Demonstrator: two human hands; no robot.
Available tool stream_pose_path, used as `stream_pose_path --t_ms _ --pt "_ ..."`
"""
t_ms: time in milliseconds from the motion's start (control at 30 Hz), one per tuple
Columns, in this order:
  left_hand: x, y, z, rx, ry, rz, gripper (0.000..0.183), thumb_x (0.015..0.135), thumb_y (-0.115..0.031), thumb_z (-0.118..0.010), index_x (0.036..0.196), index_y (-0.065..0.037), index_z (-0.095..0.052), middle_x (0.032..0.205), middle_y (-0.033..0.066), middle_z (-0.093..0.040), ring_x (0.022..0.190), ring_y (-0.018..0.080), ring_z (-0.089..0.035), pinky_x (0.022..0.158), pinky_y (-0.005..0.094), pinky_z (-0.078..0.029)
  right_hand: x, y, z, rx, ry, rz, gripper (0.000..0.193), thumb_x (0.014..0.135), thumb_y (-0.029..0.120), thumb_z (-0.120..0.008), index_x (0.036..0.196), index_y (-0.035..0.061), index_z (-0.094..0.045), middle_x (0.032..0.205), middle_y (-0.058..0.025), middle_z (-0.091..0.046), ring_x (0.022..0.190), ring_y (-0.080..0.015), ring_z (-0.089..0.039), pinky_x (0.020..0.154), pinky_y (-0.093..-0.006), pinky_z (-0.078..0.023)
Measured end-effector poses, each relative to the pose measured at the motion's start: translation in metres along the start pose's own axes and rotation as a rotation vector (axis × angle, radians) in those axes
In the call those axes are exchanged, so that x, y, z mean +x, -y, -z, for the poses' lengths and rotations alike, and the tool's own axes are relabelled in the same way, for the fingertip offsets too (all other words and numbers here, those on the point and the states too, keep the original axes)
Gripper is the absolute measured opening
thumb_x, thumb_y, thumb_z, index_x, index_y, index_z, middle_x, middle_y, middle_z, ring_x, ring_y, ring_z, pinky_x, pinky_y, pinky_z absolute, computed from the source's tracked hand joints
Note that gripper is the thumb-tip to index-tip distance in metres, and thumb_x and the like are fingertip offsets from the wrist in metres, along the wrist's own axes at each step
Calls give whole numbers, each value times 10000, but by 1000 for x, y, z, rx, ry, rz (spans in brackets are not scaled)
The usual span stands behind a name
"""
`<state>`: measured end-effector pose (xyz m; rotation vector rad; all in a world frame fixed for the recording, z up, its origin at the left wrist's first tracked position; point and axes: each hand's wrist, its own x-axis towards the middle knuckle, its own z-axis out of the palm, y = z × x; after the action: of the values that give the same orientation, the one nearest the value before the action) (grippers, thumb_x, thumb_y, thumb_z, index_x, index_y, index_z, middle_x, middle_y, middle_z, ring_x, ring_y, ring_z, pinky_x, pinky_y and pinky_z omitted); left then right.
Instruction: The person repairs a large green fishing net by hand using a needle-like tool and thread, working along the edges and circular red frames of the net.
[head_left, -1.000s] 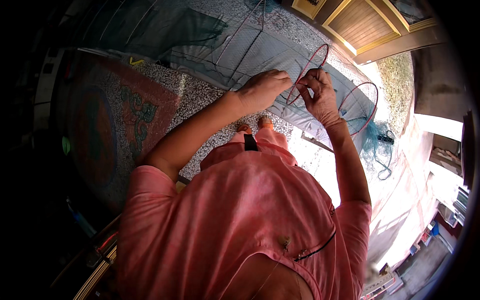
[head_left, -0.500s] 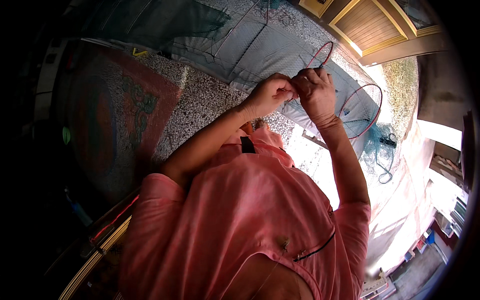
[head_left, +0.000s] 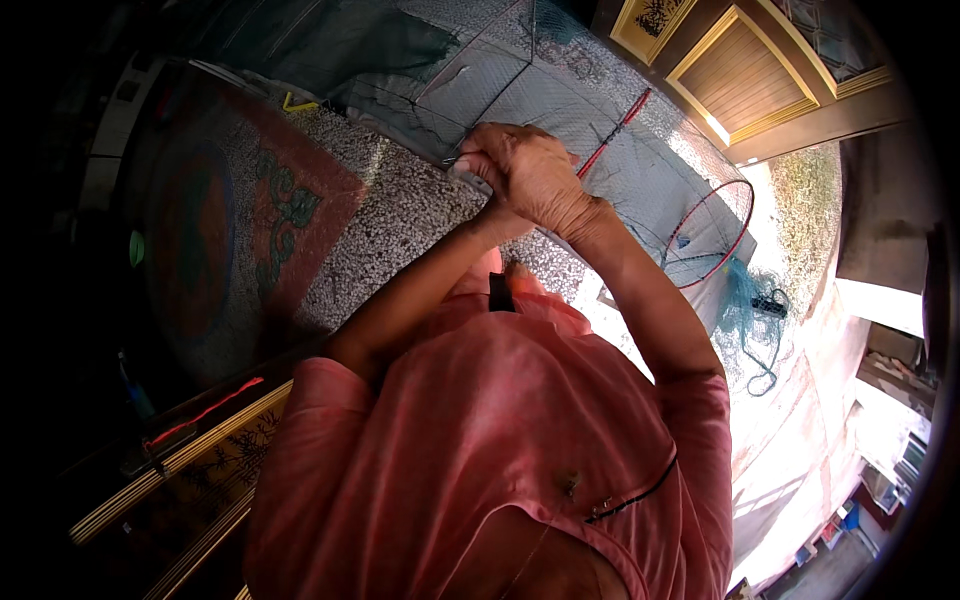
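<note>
My right hand (head_left: 545, 185) crosses over my left hand (head_left: 507, 218) in front of me. The right fingers are curled and pinched together at the left, and what they hold is too small to make out. Only the wrist side of my left hand shows; its fingers are hidden under the right. Just beyond both hands spreads a fine-mesh net trap (head_left: 570, 110) with dark frame rods. A red hoop (head_left: 618, 130), seen nearly edge-on, rises beside the right hand. Farther right stands another red hoop (head_left: 750, 215), round and strung with netting.
Grey cloth (head_left: 385, 100) lies beneath the netting. A teal net bundle with cord (head_left: 745, 300) is at the right. Behind stands a wooden door (head_left: 745, 75). Pebbled floor (head_left: 385, 210) and a reddish patterned panel (head_left: 310, 185) are at the left. Gold-trimmed wood (head_left: 190, 455) is near lower left.
My right hand has moved left and now lies over my left hand, which has drawn back toward me. The nearer red hoop has turned from an open loop to nearly edge-on.
</note>
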<state>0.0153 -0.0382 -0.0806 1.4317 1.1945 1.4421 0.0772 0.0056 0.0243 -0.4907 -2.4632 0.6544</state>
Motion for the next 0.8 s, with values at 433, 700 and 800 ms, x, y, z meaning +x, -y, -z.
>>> stream_pose_path --t_ms 433,700,800 --pt "13 -66 -24 249 -42 -145 591 780 45 -579 1322 -107 -399 1332 103 -389 913 134 -522 814 253 -433 4 67 195 874 -457 149 194 947 170 -404 844 21 -474 630 -71 -522 519 -101 -453 525 -226 -378" --pt "16 -63 -13 -45 76 13 214 799 -20 -624 1002 -62 -571 1116 42 -596 773 87 -545 666 238 -464 -26 50 224 1199 -409 179 161 895 65 -375 762 35 -460 655 -17 -486 504 -77 -345 501 -196 -267" --pt "4 -61 -8 67 93 82 94 810 -15 -606 902 -35 -603 851 43 -622 815 146 -596 705 274 -473 -36 24 195 739 -440 -138 192 945 161 -470 1006 -8 -537 782 -50 -584 592 -53 -463 501 -152 -329"
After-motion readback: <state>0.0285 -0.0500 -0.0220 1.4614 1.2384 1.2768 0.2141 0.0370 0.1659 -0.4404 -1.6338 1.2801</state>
